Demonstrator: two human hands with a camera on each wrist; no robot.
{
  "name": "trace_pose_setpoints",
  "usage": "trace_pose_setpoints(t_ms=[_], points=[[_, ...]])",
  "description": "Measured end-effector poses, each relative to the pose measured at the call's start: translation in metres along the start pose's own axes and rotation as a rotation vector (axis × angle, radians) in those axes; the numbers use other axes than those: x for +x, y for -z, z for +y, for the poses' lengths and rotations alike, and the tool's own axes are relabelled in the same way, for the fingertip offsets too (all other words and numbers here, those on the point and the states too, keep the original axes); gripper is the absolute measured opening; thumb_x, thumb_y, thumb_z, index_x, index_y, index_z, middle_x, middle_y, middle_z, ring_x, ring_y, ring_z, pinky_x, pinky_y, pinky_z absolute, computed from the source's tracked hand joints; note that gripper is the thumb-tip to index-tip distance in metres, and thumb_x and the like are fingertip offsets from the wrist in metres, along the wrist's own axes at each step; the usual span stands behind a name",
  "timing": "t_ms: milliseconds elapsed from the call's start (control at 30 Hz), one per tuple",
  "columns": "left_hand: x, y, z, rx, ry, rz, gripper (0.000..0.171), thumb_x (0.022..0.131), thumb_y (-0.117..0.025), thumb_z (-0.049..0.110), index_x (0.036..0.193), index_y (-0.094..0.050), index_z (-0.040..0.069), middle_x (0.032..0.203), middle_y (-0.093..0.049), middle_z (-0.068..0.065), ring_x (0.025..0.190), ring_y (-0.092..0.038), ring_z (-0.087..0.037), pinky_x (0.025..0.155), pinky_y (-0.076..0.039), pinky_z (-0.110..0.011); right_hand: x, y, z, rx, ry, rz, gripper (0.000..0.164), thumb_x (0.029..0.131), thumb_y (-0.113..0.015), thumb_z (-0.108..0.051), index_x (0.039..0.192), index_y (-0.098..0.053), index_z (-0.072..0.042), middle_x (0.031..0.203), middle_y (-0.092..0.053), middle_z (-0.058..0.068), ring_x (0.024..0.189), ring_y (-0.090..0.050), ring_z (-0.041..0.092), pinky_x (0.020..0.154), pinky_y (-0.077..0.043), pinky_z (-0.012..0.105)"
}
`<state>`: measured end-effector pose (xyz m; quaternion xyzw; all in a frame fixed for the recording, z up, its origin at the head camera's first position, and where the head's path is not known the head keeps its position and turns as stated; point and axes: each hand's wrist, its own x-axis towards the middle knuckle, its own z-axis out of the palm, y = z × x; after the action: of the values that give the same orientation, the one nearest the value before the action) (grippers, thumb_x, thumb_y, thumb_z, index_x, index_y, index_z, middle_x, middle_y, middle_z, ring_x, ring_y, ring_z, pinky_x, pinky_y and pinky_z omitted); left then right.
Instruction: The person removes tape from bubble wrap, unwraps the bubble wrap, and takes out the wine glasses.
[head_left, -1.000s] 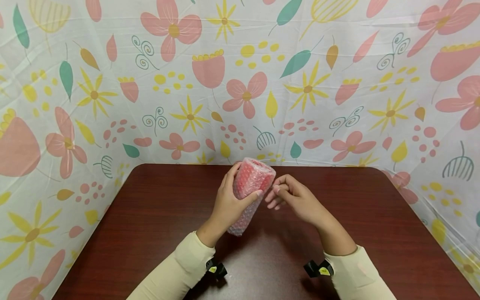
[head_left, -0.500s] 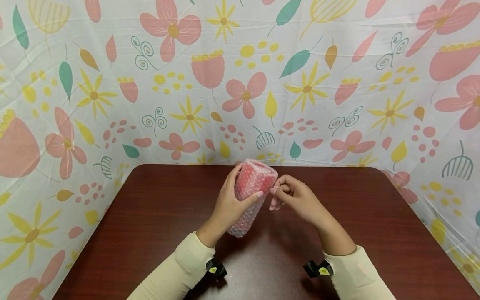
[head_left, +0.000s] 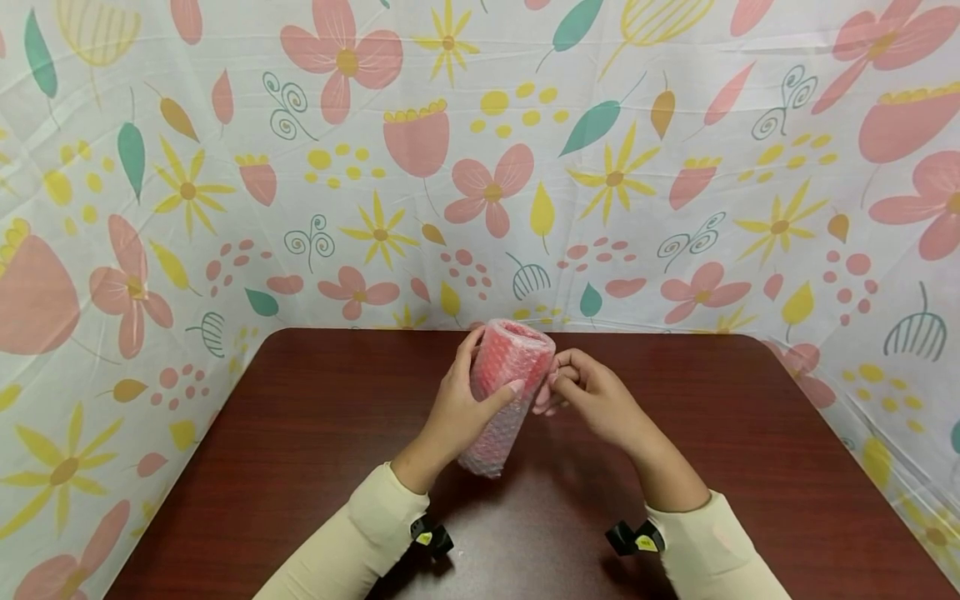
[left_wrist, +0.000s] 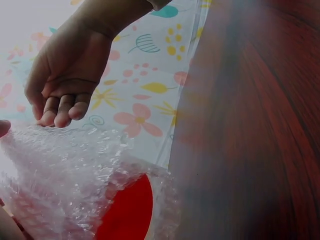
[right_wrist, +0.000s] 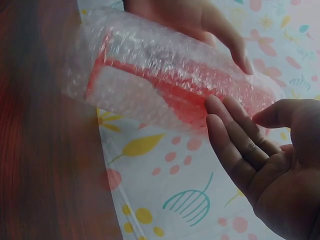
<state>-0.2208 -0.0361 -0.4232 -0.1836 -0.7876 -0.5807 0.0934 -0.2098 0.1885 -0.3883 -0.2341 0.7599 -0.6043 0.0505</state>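
Observation:
A bundle of clear bubble wrap [head_left: 504,400] with something red inside stands tilted above the table. My left hand [head_left: 461,400] grips it from the left, thumb across the front and fingers round the far side. On its right edge, near the top, my right hand [head_left: 592,396] pinches the wrap between thumb and index finger, the other fingers loosely bent. Under the wrap in the left wrist view shows a smooth red surface [left_wrist: 127,210]. Red lines and a red patch [right_wrist: 187,107] show through the layers in the right wrist view. The exact kind of the wrapped object is hidden.
The dark red-brown wooden table [head_left: 337,400] lies beneath both hands. A white cloth with flowers and leaves [head_left: 637,233] hangs behind and at the sides of it. Black wrist cameras [head_left: 431,537] sit at the cream sleeves [head_left: 367,525].
The wrapped bundle has shifted slightly right and turned a little in the left hand, its lower end swinging right. The right hand stays by its upper right edge, with small finger movements.

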Motion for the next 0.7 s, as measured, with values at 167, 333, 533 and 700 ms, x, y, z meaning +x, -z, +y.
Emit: trace_pose_setpoints(t_ms=[167, 333, 533, 700], points=[[-0.0001, -0.0003, 0.0016, 0.021, -0.011, 0.053, 0.089, 0.083, -0.082, 0.043, 0.155, -0.03, 0.034, 0.15, -0.045, 0.003, 0.13, -0.051, -0.019, 0.107, -0.046, -0.048, -0.001, -0.0002, -0.0005, 0.002, 0.017, -0.027, 0.021, 0.108, -0.044, -0.012, 0.122, -0.048, 0.004, 0.098, -0.068, 0.027, 0.084, -0.075, 0.028, 0.077, -0.061, 0.044], [-0.0008, -0.0004, 0.0017, 0.051, -0.033, 0.086, 0.091, 0.081, -0.083, 0.041, 0.155, -0.032, 0.028, 0.15, -0.044, 0.001, 0.133, -0.049, -0.02, 0.109, -0.045, -0.048, -0.0006, -0.0004, 0.0002, 0.026, 0.022, -0.059, 0.024, 0.109, -0.044, -0.013, 0.125, -0.043, 0.004, 0.106, -0.07, 0.03, 0.089, -0.076, 0.032, 0.077, -0.061, 0.046], [-0.0002, -0.0012, -0.0005, 0.074, -0.044, 0.108, 0.091, 0.08, -0.083, 0.042, 0.155, -0.032, 0.032, 0.149, -0.045, 0.002, 0.132, -0.049, -0.019, 0.108, -0.045, -0.047, -0.0006, -0.0002, 0.0001, 0.007, 0.007, -0.045, 0.02, 0.108, -0.046, -0.015, 0.117, -0.044, 0.003, 0.099, -0.071, 0.028, 0.083, -0.074, 0.039, 0.074, -0.061, 0.047], [-0.0005, -0.0016, -0.0012, 0.058, -0.036, 0.105, 0.092, 0.081, -0.083, 0.043, 0.156, -0.032, 0.028, 0.15, -0.044, 0.004, 0.131, -0.05, -0.019, 0.105, -0.047, -0.048, -0.0017, 0.0005, -0.0012, -0.03, -0.003, -0.014, 0.016, 0.108, -0.046, -0.015, 0.114, -0.049, -0.001, 0.08, -0.065, 0.023, 0.068, -0.071, 0.033, 0.068, -0.06, 0.048]])
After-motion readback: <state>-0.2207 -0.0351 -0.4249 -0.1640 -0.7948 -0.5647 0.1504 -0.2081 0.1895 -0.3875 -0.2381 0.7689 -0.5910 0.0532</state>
